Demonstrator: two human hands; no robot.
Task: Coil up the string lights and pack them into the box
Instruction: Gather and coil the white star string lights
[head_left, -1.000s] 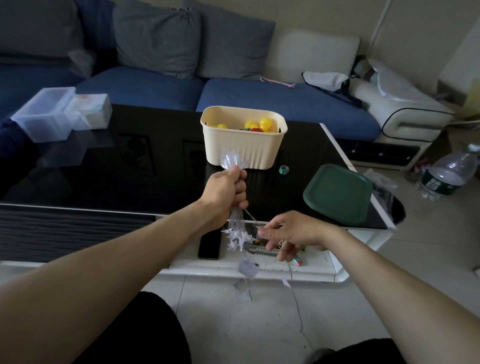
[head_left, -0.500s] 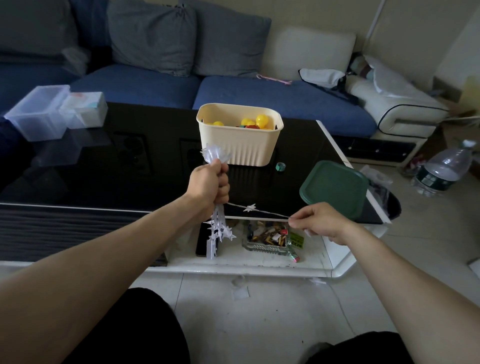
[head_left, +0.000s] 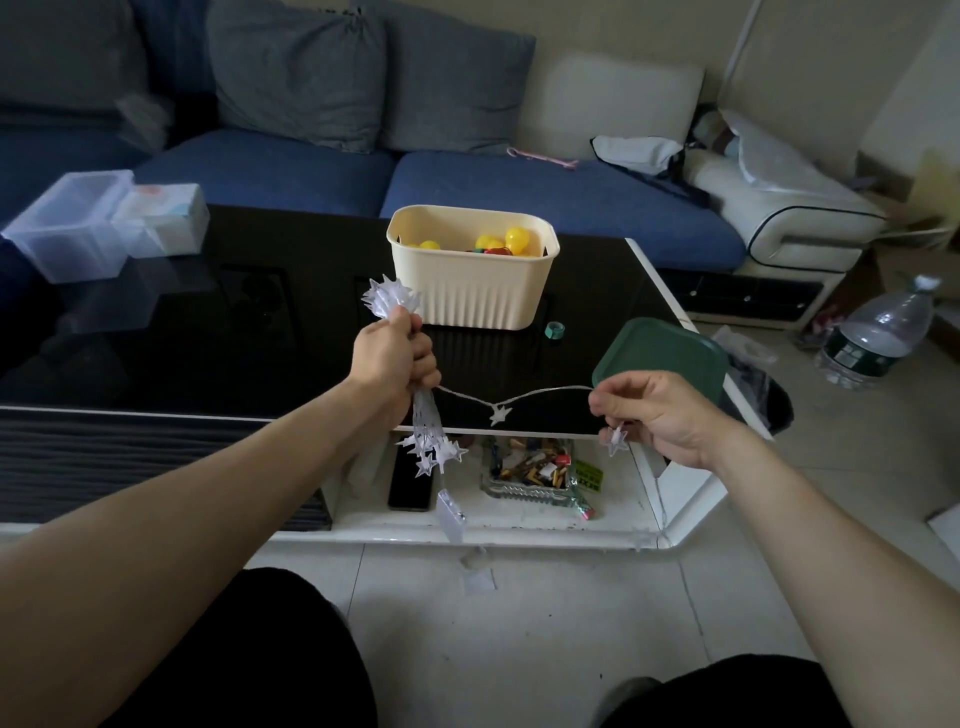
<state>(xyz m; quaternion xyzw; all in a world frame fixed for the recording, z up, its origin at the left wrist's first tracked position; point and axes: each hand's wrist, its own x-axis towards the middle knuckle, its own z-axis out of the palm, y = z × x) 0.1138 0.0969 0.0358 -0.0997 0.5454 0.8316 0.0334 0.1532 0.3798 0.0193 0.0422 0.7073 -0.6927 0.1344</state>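
White star-shaped string lights (head_left: 501, 414) strung between hands above black glass table (head_left: 234, 338). Left hand (head_left: 393, 358) fisted round gathered bundle, stars poking out above and below. Right hand (head_left: 657, 413) pinches wire, one star dangling. Cream ribbed plastic box (head_left: 475, 291) behind, holding yellow balls; green lid (head_left: 662, 358) beside.

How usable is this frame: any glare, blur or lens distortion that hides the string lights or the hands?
Head view: dim, flat room light, no harsh shadows; the black table top mirrors the clear bins; wide-angle bending stretches the forearms at the edges. Left hand, right hand and string lights are sharp enough to read; the cream box is clear.
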